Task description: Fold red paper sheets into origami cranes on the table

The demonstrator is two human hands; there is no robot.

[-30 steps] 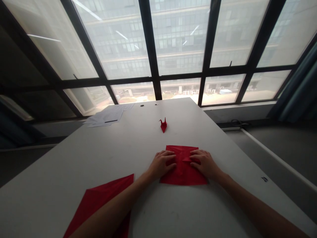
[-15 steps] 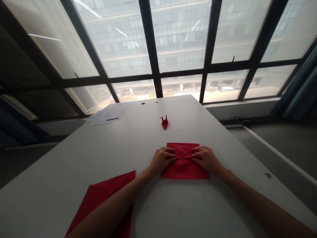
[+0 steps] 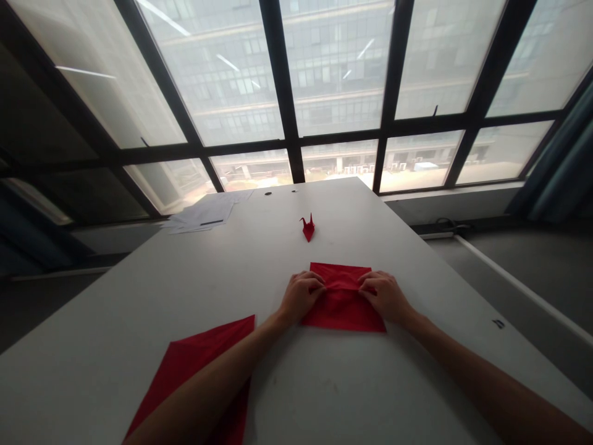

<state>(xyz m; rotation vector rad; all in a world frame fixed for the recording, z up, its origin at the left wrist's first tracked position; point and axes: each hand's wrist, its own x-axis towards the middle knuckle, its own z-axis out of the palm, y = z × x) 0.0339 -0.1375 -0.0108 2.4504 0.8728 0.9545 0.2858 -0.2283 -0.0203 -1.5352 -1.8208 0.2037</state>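
Observation:
A red sheet of paper (image 3: pixel 345 312) lies on the white table in front of me, with a crease running across its middle. My left hand (image 3: pixel 300 295) pinches its left side at that crease, thumb and fingers together. On the opposite side, my right hand (image 3: pixel 383 295) pinches the crease the same way. Between the hands the paper rises slightly along the fold. Beyond it stands a red origami crane (image 3: pixel 308 228). A second red sheet (image 3: pixel 199 355) rests at the lower left, partly covered by my left forearm.
Loose white papers (image 3: pixel 199 210) with a dark pen (image 3: pixel 212 222) on them lie at the table's far left. The white table (image 3: pixel 398 389) reaches toward tall windows. Near its right edge is a small dark mark (image 3: pixel 498 323).
Both hands have gone from fingers resting on the sheet to pinching it at the crease. The middle of the paper is now drawn into a straighter ridge, and its near edge has shifted slightly.

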